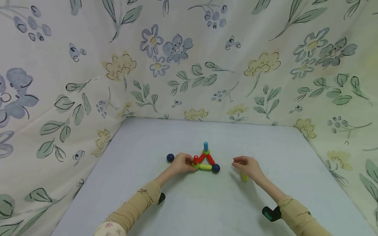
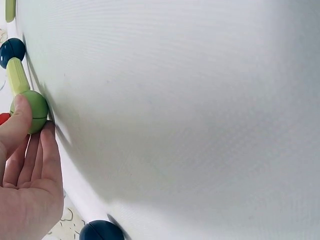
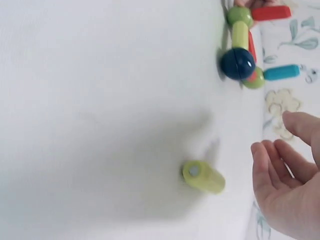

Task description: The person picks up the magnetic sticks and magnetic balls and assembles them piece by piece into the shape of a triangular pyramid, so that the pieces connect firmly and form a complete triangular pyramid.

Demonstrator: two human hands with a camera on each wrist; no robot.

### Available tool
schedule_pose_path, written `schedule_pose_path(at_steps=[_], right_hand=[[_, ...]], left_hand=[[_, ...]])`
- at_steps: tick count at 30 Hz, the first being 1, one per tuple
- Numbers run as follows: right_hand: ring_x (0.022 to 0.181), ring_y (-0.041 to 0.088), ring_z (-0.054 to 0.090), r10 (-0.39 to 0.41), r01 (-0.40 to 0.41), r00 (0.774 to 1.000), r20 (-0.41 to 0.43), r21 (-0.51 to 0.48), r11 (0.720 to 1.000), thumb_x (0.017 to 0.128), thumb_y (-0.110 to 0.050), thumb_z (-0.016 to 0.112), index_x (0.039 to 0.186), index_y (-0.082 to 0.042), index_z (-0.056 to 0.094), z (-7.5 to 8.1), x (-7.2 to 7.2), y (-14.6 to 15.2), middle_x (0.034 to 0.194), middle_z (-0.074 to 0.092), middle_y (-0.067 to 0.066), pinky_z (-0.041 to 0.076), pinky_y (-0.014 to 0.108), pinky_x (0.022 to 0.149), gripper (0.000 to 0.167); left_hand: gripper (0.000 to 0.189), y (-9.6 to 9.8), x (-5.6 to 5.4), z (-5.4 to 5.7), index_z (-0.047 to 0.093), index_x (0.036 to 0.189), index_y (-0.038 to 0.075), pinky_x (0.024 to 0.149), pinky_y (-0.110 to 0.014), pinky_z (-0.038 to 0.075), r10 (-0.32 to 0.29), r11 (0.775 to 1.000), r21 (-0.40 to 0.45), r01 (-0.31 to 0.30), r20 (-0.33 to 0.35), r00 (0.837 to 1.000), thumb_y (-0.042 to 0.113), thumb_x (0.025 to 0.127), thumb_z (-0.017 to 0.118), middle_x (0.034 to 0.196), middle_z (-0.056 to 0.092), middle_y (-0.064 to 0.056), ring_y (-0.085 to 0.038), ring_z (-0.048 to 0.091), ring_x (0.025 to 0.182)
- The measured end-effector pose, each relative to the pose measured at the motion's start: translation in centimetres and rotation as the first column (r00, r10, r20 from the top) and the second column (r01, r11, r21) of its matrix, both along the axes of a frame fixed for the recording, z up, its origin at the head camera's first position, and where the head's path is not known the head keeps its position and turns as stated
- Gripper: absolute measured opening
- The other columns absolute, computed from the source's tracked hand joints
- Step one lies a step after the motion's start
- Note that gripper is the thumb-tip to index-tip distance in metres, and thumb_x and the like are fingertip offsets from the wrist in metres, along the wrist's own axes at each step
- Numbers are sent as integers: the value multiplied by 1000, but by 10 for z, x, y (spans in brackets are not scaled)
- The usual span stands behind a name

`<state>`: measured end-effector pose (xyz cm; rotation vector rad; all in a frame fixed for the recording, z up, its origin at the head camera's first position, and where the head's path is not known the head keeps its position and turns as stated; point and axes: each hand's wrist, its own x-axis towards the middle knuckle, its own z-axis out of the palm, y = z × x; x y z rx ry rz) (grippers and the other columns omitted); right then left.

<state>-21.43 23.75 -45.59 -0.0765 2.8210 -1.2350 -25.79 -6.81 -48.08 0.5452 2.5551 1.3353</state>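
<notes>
A triangle of magnetic sticks and balls lies mid-table: two red sticks and a yellow-green stick join two green balls and a dark blue ball. A blue stick stands on the far green ball, and a red stick on the near-left green ball. My left hand pinches that near-left ball between thumb and fingers. Off to the right, my right hand hovers with relaxed fingers, holding nothing. Beside it a loose yellow-green stick shows its metal end.
Left of my left hand rests a loose dark blue ball. The white tabletop runs back to a flower-print cloth that hangs behind and along both sides. Dark wrist devices sit by the sleeves.
</notes>
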Motion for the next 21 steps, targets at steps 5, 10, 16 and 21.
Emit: schedule_pose_path(at_steps=[5, 10, 16, 21], right_hand=[[98, 29, 64, -33, 32, 999, 14, 34, 999, 90, -27, 64, 116, 3, 63, 6, 0, 16, 109, 69, 18, 52, 32, 77, 39], [98, 31, 62, -72, 70, 996, 44, 59, 996, 90, -28, 63, 116, 5, 62, 5, 3, 26, 109, 67, 21, 53, 36, 76, 42], [97, 32, 62, -114, 110, 991, 69, 52, 993, 89, -26, 65, 114, 7, 62, -2, 8, 35, 108, 67, 23, 50, 29, 72, 42], [96, 31, 62, -117, 112, 988, 105, 55, 992, 87, -31, 67, 113, 8, 62, -5, 13, 38, 107, 66, 23, 52, 33, 73, 46]], left_hand=[[26, -1, -1, 2, 69, 95, -1, 77, -25, 57, -1, 1000, -9, 1, 6, 1000, 1, 71, 80, 95, 71, -14, -19, 68, 85], [26, -1, -1, 1, 70, 95, -1, 76, -25, 57, -7, 1000, -14, 7, 8, 1000, 1, 71, 80, 95, 71, -13, -17, 67, 84], [25, 0, -2, -1, 70, 94, 0, 74, -25, 56, -13, 1000, -18, 13, 3, 1000, 2, 71, 80, 93, 71, -12, -15, 65, 80], [25, 0, -2, -1, 70, 94, 1, 75, -25, 56, -6, 1000, -22, 6, 10, 1000, 2, 72, 80, 94, 71, -11, -14, 65, 81]])
